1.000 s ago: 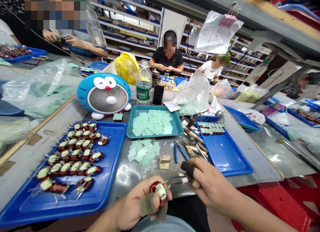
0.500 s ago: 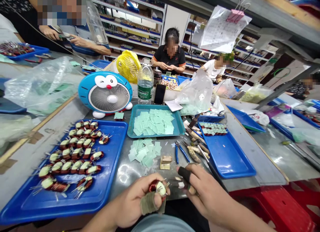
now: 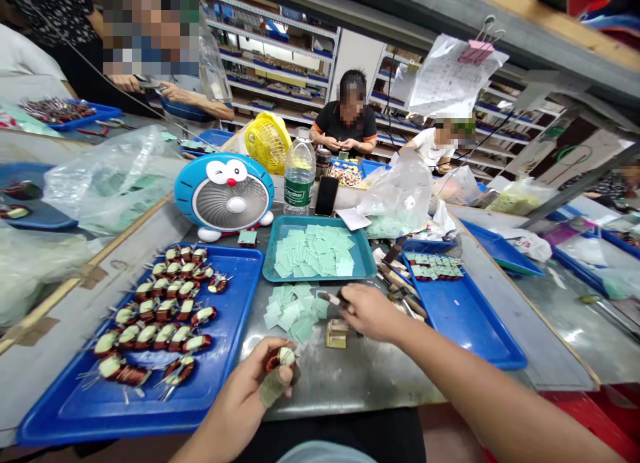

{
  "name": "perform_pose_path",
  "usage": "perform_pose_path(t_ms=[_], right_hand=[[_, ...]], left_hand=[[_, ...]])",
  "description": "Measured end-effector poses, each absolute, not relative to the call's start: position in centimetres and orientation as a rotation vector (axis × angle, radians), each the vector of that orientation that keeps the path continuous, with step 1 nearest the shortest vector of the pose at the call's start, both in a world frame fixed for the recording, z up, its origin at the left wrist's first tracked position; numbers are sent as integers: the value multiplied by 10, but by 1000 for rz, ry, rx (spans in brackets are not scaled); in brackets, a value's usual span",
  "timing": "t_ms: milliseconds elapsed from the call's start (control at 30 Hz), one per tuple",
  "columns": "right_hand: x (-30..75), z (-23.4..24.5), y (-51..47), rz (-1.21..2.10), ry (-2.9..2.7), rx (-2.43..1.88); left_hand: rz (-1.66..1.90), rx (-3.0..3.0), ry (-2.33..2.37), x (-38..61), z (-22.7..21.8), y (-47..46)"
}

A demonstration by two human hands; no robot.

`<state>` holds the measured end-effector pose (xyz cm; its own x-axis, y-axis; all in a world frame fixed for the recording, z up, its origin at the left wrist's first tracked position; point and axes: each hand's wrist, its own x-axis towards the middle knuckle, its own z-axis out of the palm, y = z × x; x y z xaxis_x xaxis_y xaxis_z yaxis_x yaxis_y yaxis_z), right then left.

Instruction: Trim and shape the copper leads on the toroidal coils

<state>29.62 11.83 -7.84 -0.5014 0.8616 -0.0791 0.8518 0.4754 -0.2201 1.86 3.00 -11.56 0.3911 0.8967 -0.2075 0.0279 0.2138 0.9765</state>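
My left hand (image 3: 255, 383), its thumb wrapped in a tan finger cover, grips a copper-wound ring coil (image 3: 274, 360) with a pale face. The coil is held just above the metal bench top, near its front edge. My right hand (image 3: 370, 311) reaches over the bench, its dark-banded index finger stretched left to the edge of a loose pile of light green square sheets (image 3: 290, 310). Nothing shows in its grasp; the other fingers are partly hidden. Just below that hand is a small wooden block (image 3: 337, 334). More green sheets lie in a teal tray (image 3: 371, 271).
On the left, a blue tray (image 3: 200, 396) carries rows of wound coils. Another blue tray (image 3: 480, 323) at right has green-topped coils at its far end. A blue fan (image 3: 225, 195), water bottle (image 3: 299, 176) and phone (image 3: 327, 196) stand behind. Tools (image 3: 400, 283) lie right; co-workers sit beyond.
My right hand has moved forward and left, from near the bench's front edge to the green sheets. My left hand has shifted left with the coil still in it. The view has shifted slightly.
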Motion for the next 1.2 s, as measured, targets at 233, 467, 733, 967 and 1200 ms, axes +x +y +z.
perform_pose_path(t_ms=[233,467,733,967,1200], right_hand=[[270,-115,171,470,-2948,-1277],[277,-105,158,705,-2642,-1382],[260,-58,79,1268,-1831,-1328],[269,-77,49,1934,-687,-952],[275,-73,18,1690,-611,-910]], left_hand=[[937,935,997,20,-109,33],[1014,855,968,33,-117,39],[1014,911,654,61,-99,54],[896,890,676,83,-91,41],[993,849,823,91,-60,34]])
